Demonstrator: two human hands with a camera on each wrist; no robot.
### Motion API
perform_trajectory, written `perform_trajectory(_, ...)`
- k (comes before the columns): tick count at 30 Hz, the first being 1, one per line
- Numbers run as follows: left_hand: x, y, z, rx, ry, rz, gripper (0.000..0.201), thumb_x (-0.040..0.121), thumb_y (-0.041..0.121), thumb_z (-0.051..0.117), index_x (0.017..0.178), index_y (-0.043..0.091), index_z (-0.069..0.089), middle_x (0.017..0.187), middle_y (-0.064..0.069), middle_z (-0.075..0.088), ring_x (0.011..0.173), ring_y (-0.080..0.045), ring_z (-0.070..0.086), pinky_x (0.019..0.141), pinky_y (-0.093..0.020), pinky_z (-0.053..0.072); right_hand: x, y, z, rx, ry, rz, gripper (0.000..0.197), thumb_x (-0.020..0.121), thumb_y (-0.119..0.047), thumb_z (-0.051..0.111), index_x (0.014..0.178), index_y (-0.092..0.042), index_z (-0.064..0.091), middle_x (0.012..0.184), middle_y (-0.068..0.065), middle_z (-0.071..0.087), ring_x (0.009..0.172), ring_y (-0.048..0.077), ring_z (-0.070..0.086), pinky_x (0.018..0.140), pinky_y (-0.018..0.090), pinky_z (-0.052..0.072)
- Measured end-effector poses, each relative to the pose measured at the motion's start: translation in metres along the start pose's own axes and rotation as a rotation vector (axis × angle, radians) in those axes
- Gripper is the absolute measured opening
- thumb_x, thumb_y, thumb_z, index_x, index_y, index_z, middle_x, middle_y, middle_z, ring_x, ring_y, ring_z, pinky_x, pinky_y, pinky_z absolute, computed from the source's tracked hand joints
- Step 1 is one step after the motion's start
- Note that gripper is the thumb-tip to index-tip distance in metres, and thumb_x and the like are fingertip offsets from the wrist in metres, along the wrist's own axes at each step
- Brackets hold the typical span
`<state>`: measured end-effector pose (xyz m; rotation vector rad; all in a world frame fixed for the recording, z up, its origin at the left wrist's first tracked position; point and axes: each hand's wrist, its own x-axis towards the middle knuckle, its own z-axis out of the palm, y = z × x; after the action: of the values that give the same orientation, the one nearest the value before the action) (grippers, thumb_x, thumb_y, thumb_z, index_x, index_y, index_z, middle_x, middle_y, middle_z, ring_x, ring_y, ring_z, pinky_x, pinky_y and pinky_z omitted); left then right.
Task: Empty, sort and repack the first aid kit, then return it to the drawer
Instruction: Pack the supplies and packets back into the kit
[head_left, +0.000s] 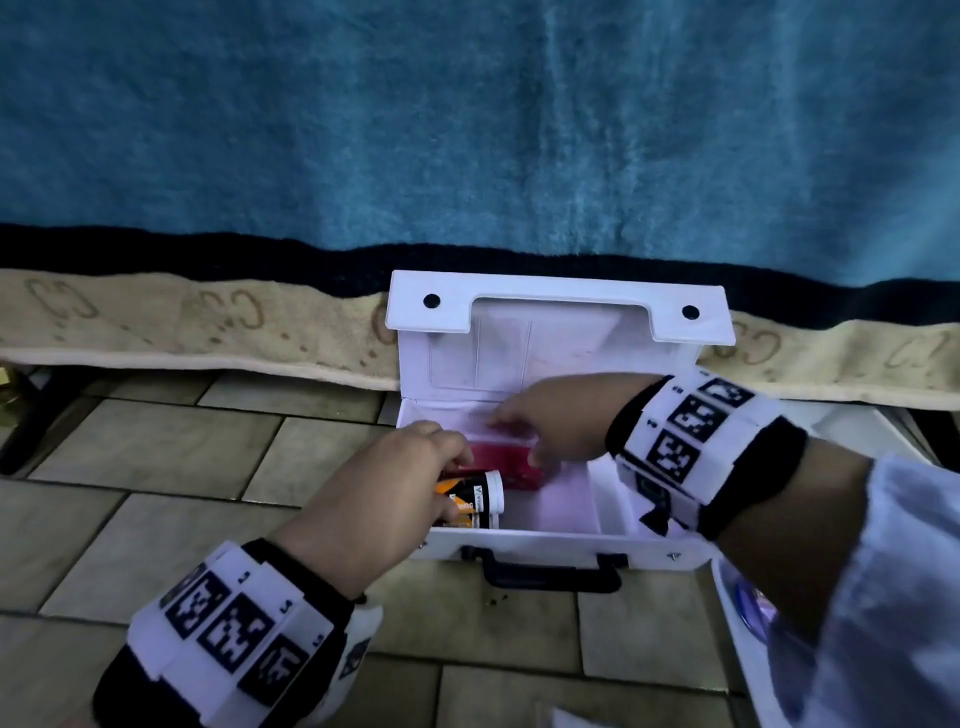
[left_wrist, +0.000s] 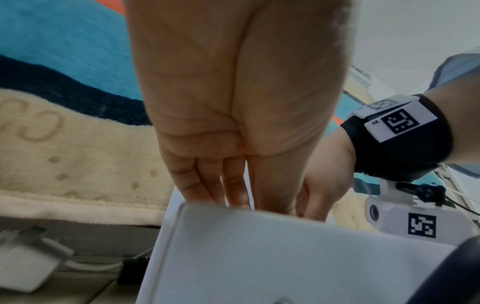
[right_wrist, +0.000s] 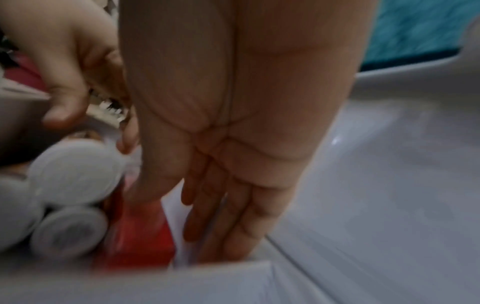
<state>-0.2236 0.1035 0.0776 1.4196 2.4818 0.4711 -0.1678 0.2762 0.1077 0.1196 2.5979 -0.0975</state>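
Note:
The white first aid case (head_left: 566, 540) lies open on the floor, its lid (head_left: 561, 291) leaning back against the blanket. My left hand (head_left: 410, 467) reaches in at the case's left end and grips an orange, black and white bottle (head_left: 475, 499) lying on its side. My right hand (head_left: 540, 431) comes in from the right and holds a red box (head_left: 498, 460) between thumb and fingers. The right wrist view shows this red box (right_wrist: 140, 242) beside two white bottle caps (right_wrist: 75, 170). In the left wrist view the case wall (left_wrist: 259, 257) hides my left fingertips (left_wrist: 233, 195).
A blue blanket (head_left: 467, 130) with a dark band and cream border hangs behind the case. Beige floor tiles (head_left: 156, 493) surround it. A white container edge (head_left: 727, 597) stands at the right. The case's black handle (head_left: 550, 574) faces me. A white adapter (left_wrist: 23, 265) lies under the bed.

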Motion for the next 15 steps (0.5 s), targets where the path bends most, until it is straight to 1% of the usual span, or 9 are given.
perform_trajectory(1,-0.002,0.001,0.000,-0.001,0.032,0.011,0.037,0.082,0.024,0.069,0.117,0.028,0.057,0.114,0.011,0.053,0.106,-0.009,0.052,0.090,-0.023,0.042,-0.006,0.001,-0.003,0.029,0.035,0.019,0.053,0.088,-0.017,0.062,0.137,-0.021,0.044,0.128,0.000,0.057,0.113,0.019,0.054,0.092,0.029,0.041)
perform_trajectory(2,-0.004,0.003,-0.001,0.005,0.071,0.031,0.035,0.083,0.026,0.068,0.115,0.028,0.057,0.112,0.012,0.052,0.105,-0.008,0.052,0.087,-0.020,0.040,-0.013,0.002,-0.007,0.069,0.067,0.034,0.052,0.090,-0.018,0.060,0.139,-0.022,0.042,0.129,-0.003,0.056,0.115,0.017,0.054,0.095,0.027,0.040)
perform_trajectory(4,-0.011,0.012,-0.001,-0.005,0.162,0.108,0.026,0.083,0.028,0.067,0.108,0.026,0.060,0.103,0.013,0.050,0.097,-0.007,0.052,0.081,-0.017,0.038,-0.034,0.004,-0.013,0.159,0.125,0.050,0.050,0.092,-0.020,0.057,0.139,-0.026,0.042,0.128,-0.008,0.057,0.106,0.011,0.054,0.093,0.023,0.039)
perform_trajectory(5,-0.015,0.017,-0.002,-0.027,0.199,0.150,0.019,0.083,0.029,0.066,0.102,0.025,0.062,0.096,0.013,0.050,0.092,-0.007,0.053,0.078,-0.018,0.039,-0.042,0.003,-0.016,0.184,0.156,0.049,0.049,0.092,-0.021,0.057,0.138,-0.027,0.042,0.127,-0.009,0.058,0.100,0.008,0.052,0.092,0.022,0.038)
perform_trajectory(7,-0.025,0.036,-0.002,-0.072,0.204,0.259,0.011,0.081,0.034,0.061,0.088,0.026,0.062,0.083,0.015,0.048,0.079,-0.004,0.051,0.069,-0.018,0.042,-0.065,0.006,-0.015,0.222,0.217,0.059,0.048,0.092,-0.023,0.057,0.137,-0.028,0.043,0.125,-0.011,0.058,0.095,0.005,0.048,0.089,0.021,0.038)
perform_trajectory(9,-0.034,0.055,0.004,-0.065,0.089,0.379,0.010,0.079,0.037,0.057,0.083,0.028,0.059,0.075,0.016,0.043,0.070,-0.001,0.046,0.063,-0.015,0.038,-0.086,0.010,-0.008,0.270,0.264,0.097,0.047,0.091,-0.026,0.058,0.136,-0.031,0.044,0.120,-0.013,0.059,0.097,0.006,0.051,0.092,0.022,0.040)
perform_trajectory(10,-0.037,0.065,0.010,-0.037,-0.007,0.436,0.013,0.082,0.040,0.057,0.085,0.028,0.058,0.076,0.016,0.042,0.072,-0.001,0.046,0.065,-0.017,0.038,-0.096,0.013,-0.003,0.295,0.285,0.127,0.046,0.091,-0.028,0.059,0.134,-0.033,0.045,0.115,-0.015,0.059,0.099,0.006,0.054,0.094,0.024,0.041)
perform_trajectory(12,-0.043,0.078,0.028,0.033,-0.181,0.495,0.021,0.085,0.046,0.057,0.094,0.028,0.055,0.087,0.013,0.047,0.084,-0.005,0.050,0.073,-0.023,0.040,-0.116,0.020,0.008,0.348,0.327,0.193,0.044,0.089,-0.030,0.060,0.131,-0.035,0.049,0.109,-0.017,0.058,0.101,0.007,0.058,0.093,0.025,0.044)
perform_trajectory(15,-0.046,0.090,0.052,0.198,-0.347,0.524,0.040,0.080,0.055,0.059,0.107,0.027,0.053,0.106,0.006,0.050,0.104,-0.019,0.051,0.086,-0.033,0.043,-0.147,0.033,0.024,0.453,0.411,0.300,0.040,0.086,-0.027,0.064,0.125,-0.032,0.055,0.106,-0.014,0.063,0.097,0.009,0.061,0.091,0.026,0.046)
